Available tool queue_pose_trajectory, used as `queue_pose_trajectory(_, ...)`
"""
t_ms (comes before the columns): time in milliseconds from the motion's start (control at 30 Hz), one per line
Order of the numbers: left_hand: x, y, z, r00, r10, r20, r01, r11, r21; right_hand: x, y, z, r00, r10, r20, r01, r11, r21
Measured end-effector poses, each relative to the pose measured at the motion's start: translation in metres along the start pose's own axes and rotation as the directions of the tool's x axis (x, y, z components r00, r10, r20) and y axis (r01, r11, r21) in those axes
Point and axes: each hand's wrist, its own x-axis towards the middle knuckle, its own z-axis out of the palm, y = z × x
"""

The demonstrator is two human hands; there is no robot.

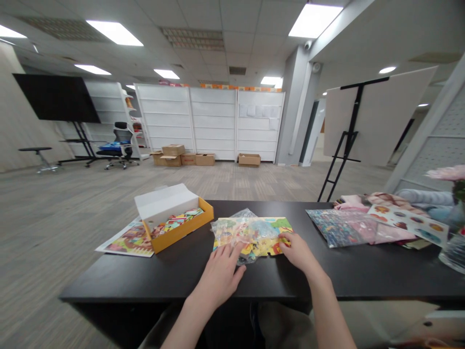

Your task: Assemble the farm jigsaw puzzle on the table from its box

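The left hand (219, 271) lay flat, palm down, fingers spread loosely apart and clamped on nothing, its fingertips pressing the near edge of a clear plastic bag (241, 228), which probably kept the slippery bag from sliding. The right hand (298, 251) rested beside it with fingers curled at the near right corner of the puzzle board (279, 228); whether it pinched that corner or only touched it, the view did not show. The colourful board sat at the middle of the black table (363, 276), close to the front edge and within easy reach of both hands, with the bag of what looked like loose pieces lying across its left half.

Further left, an orange box (181, 231) stood open, its white lid (163, 202) tipped back so the bright cards inside showed. A printed sheet (127, 241) lay partly under the box, jutting past the table's left end. To the right, well apart from the hands, patterned packets (341, 228) and a sticker sheet (410, 219) lay spread out, with pink flowers (448, 173) at the far right edge
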Motion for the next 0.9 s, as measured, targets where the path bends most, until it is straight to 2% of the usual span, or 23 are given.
queue_pose_trajectory(67,-0.001,0.0,-0.001,1.0,-0.005,-0.002,0.005,1.0,0.002,0.003,-0.002,-0.001,0.999,-0.008,0.035,0.009,0.999,-0.035)
queue_pose_trajectory(133,-0.001,-0.001,-0.002,1.0,-0.012,-0.002,0.012,1.0,0.0,0.005,-0.001,-0.002,0.998,-0.001,0.063,0.001,1.0,0.001)
queue_pose_trajectory(300,-0.001,0.0,-0.005,1.0,-0.023,-0.005,0.023,1.0,-0.001,0.003,0.01,-0.006,0.999,-0.034,0.038,0.021,0.954,0.299)
queue_pose_trajectory(467,0.0,0.001,-0.004,0.999,-0.032,-0.016,0.032,0.999,0.003,-0.003,0.017,-0.009,0.999,0.018,0.051,-0.044,0.802,0.596)
queue_pose_trajectory(567,0.001,0.001,-0.003,0.999,-0.031,-0.019,0.032,0.999,0.003,-0.005,0.018,-0.011,0.998,0.052,0.039,-0.065,0.77,0.634)
queue_pose_trajectory(733,0.001,0.0,-0.001,0.998,-0.037,-0.043,0.037,0.999,0.006,-0.005,0.028,-0.014,0.995,0.07,-0.065,-0.006,0.722,0.692)
queue_pose_trajectory(833,0.001,0.0,0.0,0.998,-0.025,-0.062,0.024,1.0,-0.019,-0.008,0.035,-0.018,0.979,0.179,-0.1,-0.052,0.69,0.722)
queue_pose_trajectory(900,0.002,0.001,0.0,0.994,-0.026,-0.104,0.021,0.999,-0.049,-0.014,0.032,-0.022,0.969,0.233,-0.08,-0.091,0.642,0.761)
